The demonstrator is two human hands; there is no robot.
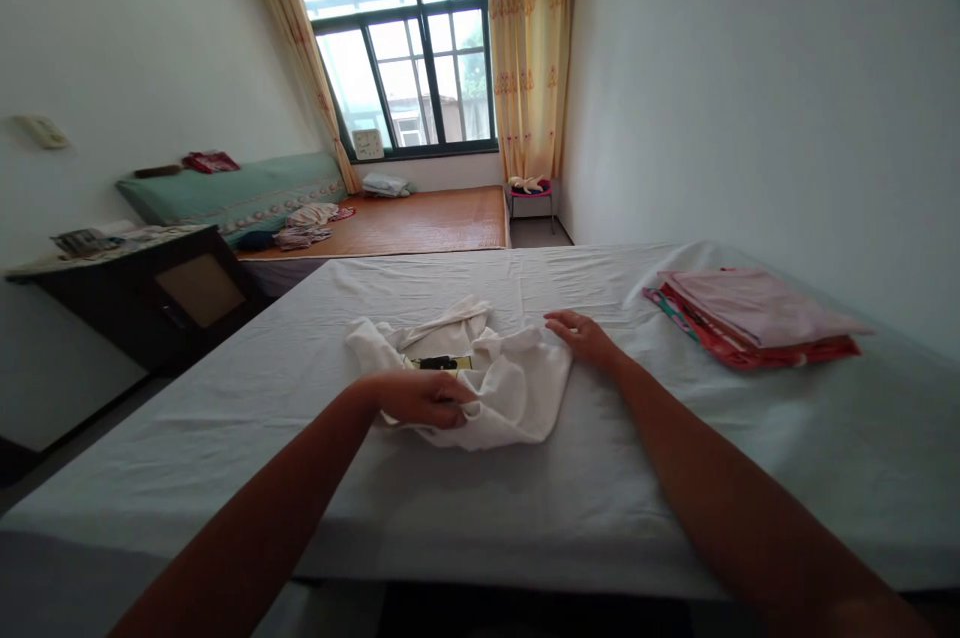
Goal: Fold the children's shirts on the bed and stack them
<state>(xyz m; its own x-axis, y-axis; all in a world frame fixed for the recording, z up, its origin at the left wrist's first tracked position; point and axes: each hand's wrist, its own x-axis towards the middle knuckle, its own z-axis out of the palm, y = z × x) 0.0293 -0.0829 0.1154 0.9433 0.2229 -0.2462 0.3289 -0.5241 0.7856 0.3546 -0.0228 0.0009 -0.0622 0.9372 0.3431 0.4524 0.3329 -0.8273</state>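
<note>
A crumpled white garment [495,378] with a small dark and yellow print lies in the middle of a bed covered by a white sheet [300,478]. My left hand [420,398] is closed on the garment's near left edge, fingers pinching the cloth. My right hand [585,336] rests on the garment's far right corner with the fingers mostly flat and slightly curled against the fabric and sheet.
A stack of folded pink and red clothes [750,318] sits at the right of the bed. A dark bedside cabinet [150,293] stands to the left. Beyond are a second bed with a woven mat [420,218], loose clothes, a small stool [531,193] and a window.
</note>
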